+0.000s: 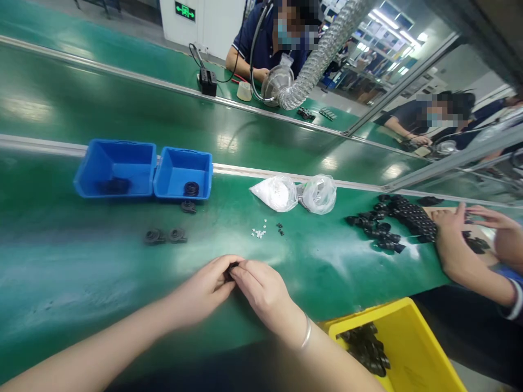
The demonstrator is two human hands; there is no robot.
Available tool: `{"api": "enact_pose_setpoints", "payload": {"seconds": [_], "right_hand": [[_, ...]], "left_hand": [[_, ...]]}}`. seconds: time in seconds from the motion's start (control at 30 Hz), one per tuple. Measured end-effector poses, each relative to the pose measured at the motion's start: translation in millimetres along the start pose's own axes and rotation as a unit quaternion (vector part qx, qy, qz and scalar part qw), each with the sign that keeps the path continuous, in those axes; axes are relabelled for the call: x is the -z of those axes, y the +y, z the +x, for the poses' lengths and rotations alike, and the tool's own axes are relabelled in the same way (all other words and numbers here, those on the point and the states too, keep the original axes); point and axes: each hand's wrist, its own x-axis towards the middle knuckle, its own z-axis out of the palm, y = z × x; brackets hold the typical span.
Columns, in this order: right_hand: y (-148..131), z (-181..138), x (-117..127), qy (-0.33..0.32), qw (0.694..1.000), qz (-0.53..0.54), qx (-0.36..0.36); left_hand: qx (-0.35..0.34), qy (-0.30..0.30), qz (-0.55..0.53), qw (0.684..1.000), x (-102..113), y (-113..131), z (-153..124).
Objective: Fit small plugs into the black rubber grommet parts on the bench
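Observation:
Close to the bench's front edge, my left hand and my right hand meet around a small black part. Fingers of both hands are closed on it and cover most of it, so its exact kind is hidden. Beyond the hands lie small white pieces and small black pieces on the green bench. To the left sit round black plastic parts, each with a short side spout. One more black spouted part rests by the blue bins.
Two blue bins, a left one and a right one, hold black parts. Two clear plastic bags stand behind the pieces. A yellow bin holds black parts at front right. A co-worker's hands work beside many black parts.

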Motion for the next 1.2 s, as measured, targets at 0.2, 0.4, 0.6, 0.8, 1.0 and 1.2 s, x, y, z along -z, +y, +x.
{"api": "enact_pose_setpoints", "payload": {"seconds": [0.2,0.4,0.6,0.8,1.0,1.2], "right_hand": [[39.6,-8.0,22.4,0.088,0.985,0.067,-0.134],[103.4,-26.2,30.0,0.105,0.949,-0.048,-0.293],[109.2,-18.0,27.6,0.087,0.958,-0.04,-0.271],[115.6,-18.6,33.8,0.088,0.952,-0.037,-0.291],[52.6,-6.3,30.0,0.088,0.972,0.083,-0.202],[5.9,6.4,6.5,0.034,0.975,0.189,-0.108]], "left_hand": [[0.022,-0.027,-0.127,0.991,-8.1,6.7,5.2],[0.058,-0.035,-0.151,0.986,-9.8,10.0,7.5],[0.065,-0.044,-0.169,0.982,-8.7,7.4,8.2],[0.055,-0.049,-0.187,0.98,-6.3,5.6,9.1],[0.031,-0.049,-0.237,0.97,-4.8,-3.1,10.2],[0.01,-0.041,-0.185,0.982,-2.6,-4.5,9.8]]}}
